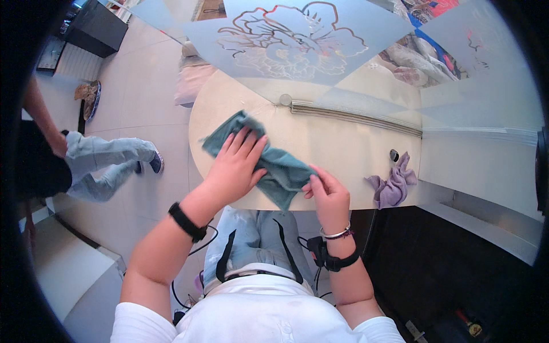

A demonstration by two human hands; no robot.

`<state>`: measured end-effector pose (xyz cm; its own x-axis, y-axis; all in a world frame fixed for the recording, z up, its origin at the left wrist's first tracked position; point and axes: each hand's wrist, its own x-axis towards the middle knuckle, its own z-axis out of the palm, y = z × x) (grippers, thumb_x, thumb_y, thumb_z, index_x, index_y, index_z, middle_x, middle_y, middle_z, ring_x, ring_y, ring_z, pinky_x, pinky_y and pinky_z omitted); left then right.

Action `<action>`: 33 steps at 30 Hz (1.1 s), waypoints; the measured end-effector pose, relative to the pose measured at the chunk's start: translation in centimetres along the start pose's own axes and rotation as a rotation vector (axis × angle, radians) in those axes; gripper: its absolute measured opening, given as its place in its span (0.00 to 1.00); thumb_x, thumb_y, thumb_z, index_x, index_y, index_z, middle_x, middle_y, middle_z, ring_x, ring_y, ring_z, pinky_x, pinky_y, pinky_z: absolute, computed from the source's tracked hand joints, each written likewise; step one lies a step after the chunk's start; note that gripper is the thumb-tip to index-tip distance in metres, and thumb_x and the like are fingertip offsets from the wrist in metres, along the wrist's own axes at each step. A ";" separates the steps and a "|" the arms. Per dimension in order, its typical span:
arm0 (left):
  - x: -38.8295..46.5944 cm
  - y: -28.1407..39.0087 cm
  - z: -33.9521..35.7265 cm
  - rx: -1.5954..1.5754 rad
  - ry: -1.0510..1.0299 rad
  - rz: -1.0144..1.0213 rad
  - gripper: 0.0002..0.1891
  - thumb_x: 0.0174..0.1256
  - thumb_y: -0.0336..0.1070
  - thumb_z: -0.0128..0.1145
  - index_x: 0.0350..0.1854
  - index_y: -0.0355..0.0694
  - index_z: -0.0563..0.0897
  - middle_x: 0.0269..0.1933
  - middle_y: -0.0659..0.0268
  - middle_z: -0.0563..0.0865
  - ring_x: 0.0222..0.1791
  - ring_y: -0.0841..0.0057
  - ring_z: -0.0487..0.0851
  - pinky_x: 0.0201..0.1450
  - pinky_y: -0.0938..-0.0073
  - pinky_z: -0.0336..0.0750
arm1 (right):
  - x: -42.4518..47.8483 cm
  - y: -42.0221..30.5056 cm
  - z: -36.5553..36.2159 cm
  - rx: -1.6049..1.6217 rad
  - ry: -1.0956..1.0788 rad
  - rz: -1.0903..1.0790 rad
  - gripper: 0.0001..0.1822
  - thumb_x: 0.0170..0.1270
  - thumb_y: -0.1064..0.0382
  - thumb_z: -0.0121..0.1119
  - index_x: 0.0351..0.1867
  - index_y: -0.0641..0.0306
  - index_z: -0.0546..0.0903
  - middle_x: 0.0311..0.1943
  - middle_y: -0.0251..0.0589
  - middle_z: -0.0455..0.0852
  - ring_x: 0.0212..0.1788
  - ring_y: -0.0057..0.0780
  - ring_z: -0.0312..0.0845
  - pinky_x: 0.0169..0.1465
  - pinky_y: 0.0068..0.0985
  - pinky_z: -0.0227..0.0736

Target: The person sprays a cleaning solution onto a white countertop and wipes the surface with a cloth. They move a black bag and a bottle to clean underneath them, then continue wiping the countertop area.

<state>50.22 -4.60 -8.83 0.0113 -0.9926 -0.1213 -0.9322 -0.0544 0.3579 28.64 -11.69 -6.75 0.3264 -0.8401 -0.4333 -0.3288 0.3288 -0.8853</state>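
A green cloth (279, 165) lies rumpled across the left part of a cream tabletop (334, 145) with a rounded end. My left hand (238, 169) rests flat on the cloth's upper left part, fingers a little spread and pointing away from me. With thumb and fingers, my right hand (328, 195) pinches the cloth's right corner near the front edge. Farther right, a crumpled purple cloth (392, 184) lies by the front edge, and a small dark, shiny round object (394, 155) sits just behind it.
A glass partition with a flower pattern (296, 43) rises behind the tabletop, above a metal track (356, 118). Bundled fabrics (420, 60) show behind the glass. A pink cushion (193, 81) is beyond the table's left end. At left, a person in light jeans (111, 150) is on the tiled floor.
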 end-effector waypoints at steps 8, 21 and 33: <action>4.5 -2.3 -1.2 0.072 0.037 -0.015 0.40 0.63 0.50 0.60 0.73 0.37 0.58 0.71 0.46 0.65 0.74 0.51 0.59 0.75 0.52 0.52 | 0.5 -0.2 3.8 -0.464 -0.153 -0.551 0.37 0.60 0.66 0.64 0.72 0.63 0.63 0.59 0.64 0.75 0.56 0.51 0.76 0.57 0.33 0.73; -3.9 -1.9 -0.1 0.035 -0.057 0.059 0.37 0.66 0.54 0.54 0.75 0.45 0.60 0.70 0.50 0.66 0.74 0.51 0.58 0.76 0.50 0.47 | -1.8 1.4 5.5 -1.003 -0.197 -0.743 0.28 0.52 0.54 0.68 0.59 0.46 0.79 0.64 0.43 0.69 0.69 0.43 0.60 0.71 0.51 0.53; 3.6 -12.2 -3.9 0.059 0.034 0.309 0.32 0.71 0.47 0.50 0.75 0.45 0.59 0.72 0.54 0.66 0.75 0.59 0.58 0.77 0.57 0.50 | 3.3 -1.9 13.6 -1.197 -0.131 -0.543 0.40 0.63 0.44 0.59 0.72 0.63 0.62 0.72 0.58 0.58 0.76 0.58 0.44 0.75 0.50 0.43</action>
<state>63.08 -7.93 -10.02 -0.2647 -0.9642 0.0160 -0.9128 0.2559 0.3182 42.39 -9.23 -8.82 0.7247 -0.6734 -0.1461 -0.6828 -0.6733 -0.2838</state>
